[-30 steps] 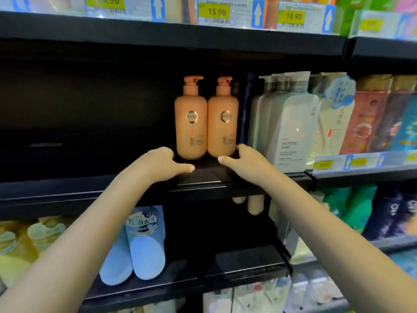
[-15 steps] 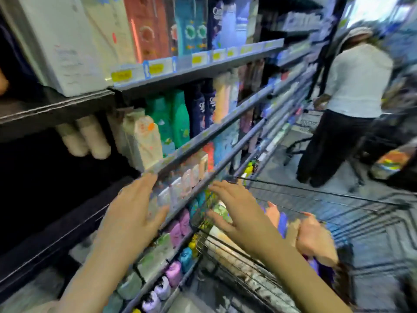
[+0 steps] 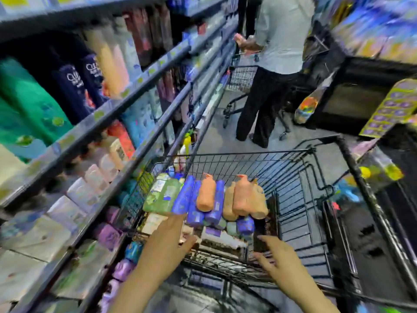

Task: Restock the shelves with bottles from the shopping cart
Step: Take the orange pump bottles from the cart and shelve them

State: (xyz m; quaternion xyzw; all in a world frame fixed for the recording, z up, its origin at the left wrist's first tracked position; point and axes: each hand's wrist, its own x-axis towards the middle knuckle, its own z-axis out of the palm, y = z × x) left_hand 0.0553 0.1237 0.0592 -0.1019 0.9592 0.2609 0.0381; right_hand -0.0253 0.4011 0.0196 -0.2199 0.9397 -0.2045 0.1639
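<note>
A black wire shopping cart (image 3: 246,154) stands in front of me, its near end piled with bottles. Orange pump bottles (image 3: 205,195) lie on top beside blue bottles (image 3: 183,197) and a green bottle (image 3: 162,195). My left hand (image 3: 167,242) hovers over the cart's near left corner, fingers spread, holding nothing. My right hand (image 3: 274,256) hangs over the near rim to the right, also spread and empty. The shelves (image 3: 126,98) run along my left, packed with bottles. The frame is blurred.
A person in a white shirt and dark trousers (image 3: 270,71) stands further down the aisle at a second cart (image 3: 241,77). A dark display (image 3: 361,93) and packaged goods line the right side. Grey floor shows between the carts.
My view has swung from the shelf with two orange bottles down and right to the cart. Both hands have left the shelf edge and now reach over the cart, empty.
</note>
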